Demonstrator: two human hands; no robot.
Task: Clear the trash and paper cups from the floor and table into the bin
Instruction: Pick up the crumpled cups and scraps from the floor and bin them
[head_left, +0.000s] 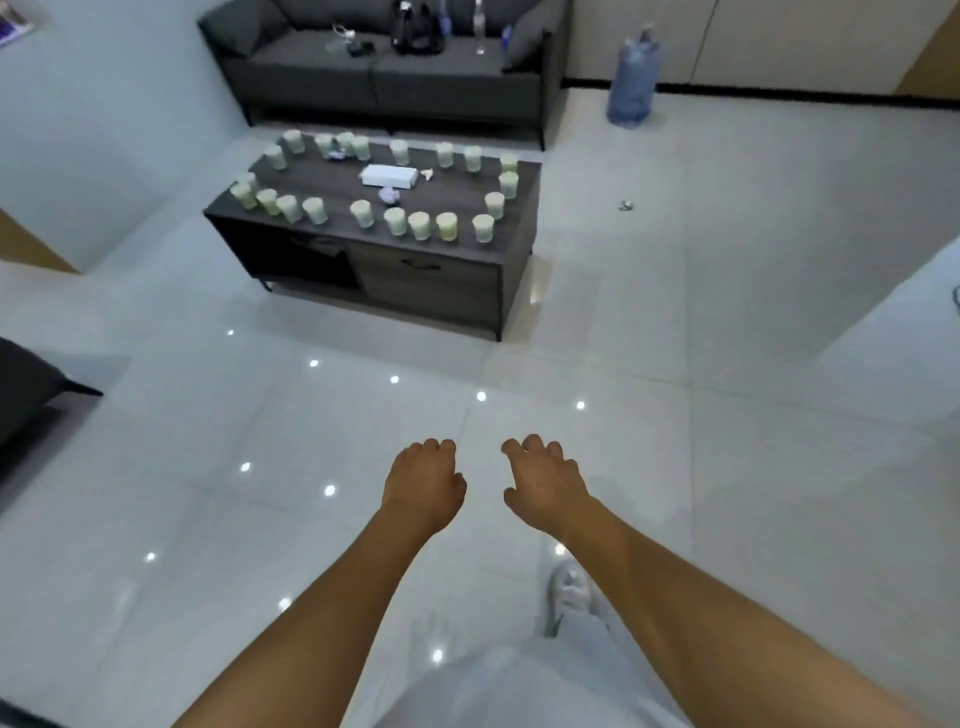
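A low dark coffee table (447, 197) stands ahead of me on the tiled floor. Several pale paper cups (396, 221) ring its top. A white tissue box (389, 175) and two crumpled bits of trash (389, 196) lie among them. One small scrap of trash (627, 206) lies on the floor to the table's right. My left hand (423, 480) and my right hand (543, 480) hang out in front of me over bare floor, well short of the table, with fingers loosely curled and holding nothing. No bin shows in the head view.
A dark grey sofa (311, 67) with bottles and cables on it stands behind the table. A large blue water jug (632, 83) sits by the back wall. A dark furniture edge (31, 384) juts in at the left. My white shoe (571, 592) is below my right arm.
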